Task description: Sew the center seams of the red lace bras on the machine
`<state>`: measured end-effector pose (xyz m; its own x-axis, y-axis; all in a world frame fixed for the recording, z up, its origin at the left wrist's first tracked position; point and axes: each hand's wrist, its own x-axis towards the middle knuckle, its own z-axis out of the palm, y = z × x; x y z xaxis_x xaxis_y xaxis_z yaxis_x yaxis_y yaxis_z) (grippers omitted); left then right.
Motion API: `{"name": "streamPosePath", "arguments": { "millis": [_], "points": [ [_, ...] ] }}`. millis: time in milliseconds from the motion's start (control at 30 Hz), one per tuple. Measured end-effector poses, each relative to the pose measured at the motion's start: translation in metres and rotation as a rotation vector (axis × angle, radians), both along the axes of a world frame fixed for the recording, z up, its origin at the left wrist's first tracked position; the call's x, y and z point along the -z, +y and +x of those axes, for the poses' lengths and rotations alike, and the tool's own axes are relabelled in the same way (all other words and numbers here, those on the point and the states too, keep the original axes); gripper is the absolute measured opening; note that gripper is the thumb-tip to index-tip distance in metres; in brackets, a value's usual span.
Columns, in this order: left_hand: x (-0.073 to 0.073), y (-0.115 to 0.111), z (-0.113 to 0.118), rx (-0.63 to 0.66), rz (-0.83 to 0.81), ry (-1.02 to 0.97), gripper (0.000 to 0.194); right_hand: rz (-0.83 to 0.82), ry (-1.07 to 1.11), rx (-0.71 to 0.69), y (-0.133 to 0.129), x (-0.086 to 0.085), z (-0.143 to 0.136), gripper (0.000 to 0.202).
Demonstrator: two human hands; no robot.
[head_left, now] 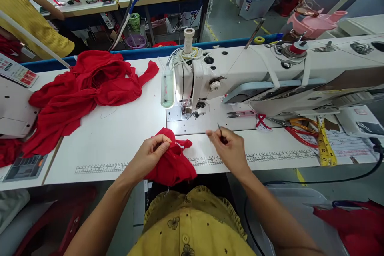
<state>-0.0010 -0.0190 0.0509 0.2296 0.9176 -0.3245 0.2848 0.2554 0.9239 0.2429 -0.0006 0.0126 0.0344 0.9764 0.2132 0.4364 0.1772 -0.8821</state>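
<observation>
Head view: a seated person's two hands at the near edge of the worktop (117,138). The left hand (153,153) pinches the red cloth (178,166) between thumb and fingertips; the cloth lies at the middle of the near edge, partly hanging over it, and covers part of the ruler (102,169) along that edge. The right hand (230,151), just right of the cloth and apart from it, has its fingers curled around a dark tool (220,130), tip upward; whether its fingertips also hold thread cannot be told. Beyond the hands stands the sewing machine (207,72). A red heap (99,86) occupies the worktop's far left corner. Toward the right end lie the pink tool (244,114), scissors (303,124) and a tape measure (325,144), which hangs down at the near edge.
</observation>
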Motion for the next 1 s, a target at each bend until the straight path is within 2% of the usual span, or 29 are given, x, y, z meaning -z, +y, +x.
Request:
{"name": "streamPosePath", "arguments": {
  "millis": [67, 133, 200, 267, 333, 433, 500, 533, 667, 733, 900, 1000],
  "points": [
    [0.001, 0.000, 0.001, 0.013, -0.009, -0.036, 0.033, -0.061, 0.036, -0.179, -0.010, -0.007, -0.007, 0.031],
    [0.002, 0.001, 0.003, 0.024, 0.000, -0.056, 0.032, -0.108, 0.058, -0.293, -0.019, -0.014, -0.021, 0.018],
    [0.002, 0.001, 0.005, 0.038, 0.014, -0.058, 0.032, -0.126, 0.066, -0.339, -0.022, -0.018, -0.033, 0.014],
    [0.001, 0.000, 0.005, 0.046, 0.022, -0.040, 0.032, -0.134, 0.079, -0.357, -0.019, -0.017, -0.037, 0.017],
    [0.000, -0.001, 0.002, 0.040, 0.023, -0.016, 0.033, -0.115, 0.084, -0.314, -0.012, -0.013, -0.032, 0.021],
    [-0.002, -0.004, -0.002, 0.028, 0.021, -0.006, 0.034, 0.018, -0.054, -0.074, -0.001, -0.005, -0.015, 0.025],
    [-0.003, -0.004, -0.004, 0.047, 0.018, -0.010, 0.034, 0.056, -0.142, -0.046, 0.000, -0.004, -0.007, 0.027],
    [-0.004, -0.003, -0.003, 0.067, 0.023, -0.009, 0.034, 0.052, -0.142, -0.100, 0.000, -0.005, -0.007, 0.024],
    [-0.009, 0.000, 0.001, 0.155, 0.071, -0.029, 0.032, 0.012, 0.018, -0.463, -0.007, -0.015, -0.022, 0.011],
    [-0.011, 0.000, 0.002, 0.151, 0.089, -0.049, 0.031, -0.031, 0.087, -0.562, -0.007, -0.017, -0.031, 0.006],
    [-0.006, -0.008, -0.003, 0.017, 0.058, -0.041, 0.047, -0.133, 0.143, -0.577, -0.002, -0.015, -0.037, 0.009],
    [0.000, -0.012, -0.002, 0.024, 0.028, -0.039, 0.038, -0.160, 0.102, -0.579, -0.002, -0.015, -0.033, 0.009]
  ]
}}
